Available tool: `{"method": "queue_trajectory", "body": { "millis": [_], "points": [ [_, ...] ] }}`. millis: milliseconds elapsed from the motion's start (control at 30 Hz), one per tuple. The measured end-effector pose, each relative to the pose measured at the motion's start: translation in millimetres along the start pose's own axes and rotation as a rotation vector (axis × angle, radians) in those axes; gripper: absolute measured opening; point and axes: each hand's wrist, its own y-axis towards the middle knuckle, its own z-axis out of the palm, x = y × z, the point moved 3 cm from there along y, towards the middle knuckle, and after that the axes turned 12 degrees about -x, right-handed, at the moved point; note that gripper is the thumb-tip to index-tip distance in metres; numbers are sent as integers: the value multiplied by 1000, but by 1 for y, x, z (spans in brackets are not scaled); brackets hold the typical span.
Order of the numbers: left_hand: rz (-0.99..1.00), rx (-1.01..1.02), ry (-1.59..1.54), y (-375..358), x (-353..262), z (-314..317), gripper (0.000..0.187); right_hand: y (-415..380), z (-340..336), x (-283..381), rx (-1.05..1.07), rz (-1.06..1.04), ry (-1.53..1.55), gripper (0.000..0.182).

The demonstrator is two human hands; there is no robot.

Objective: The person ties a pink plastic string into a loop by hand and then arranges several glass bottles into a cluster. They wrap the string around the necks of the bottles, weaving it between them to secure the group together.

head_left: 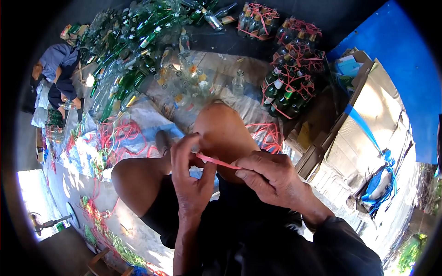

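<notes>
A pink plastic strap [218, 162] is stretched between my two hands above my knees. My left hand [189, 172] is closed on one end, its fingers curled around it. Between the thumb and forefinger of my right hand [271, 177], the other end is pinched. Past my knees, several clear glass bottles [238, 83] stand on the ground sheet. Tied bundles of bottles [290, 89], bound with the same kind of pink strap, stand ahead to the right. Loose pink straps [264, 133] lie beside my right knee.
A big heap of green and clear bottles [133, 41] fills the far left. Another person [60, 69] sits beside it. Tangled straps [122, 138] lie on the left. Flattened cardboard [368, 119] leans at the right, near a blue panel [396, 60].
</notes>
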Motion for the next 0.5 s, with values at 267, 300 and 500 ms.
{"method": "queue_trajectory", "body": {
  "millis": [267,300,500],
  "points": [
    [25,11,83,2,13,-11,6,4,-13,0,-108,-11,-72,11],
    [-38,35,81,1,17,-15,6,5,-18,-4,-155,-4,-115,12],
    [-151,11,73,5,32,-33,13,1,-59,-40,-565,179,60,16]
  ]
}}
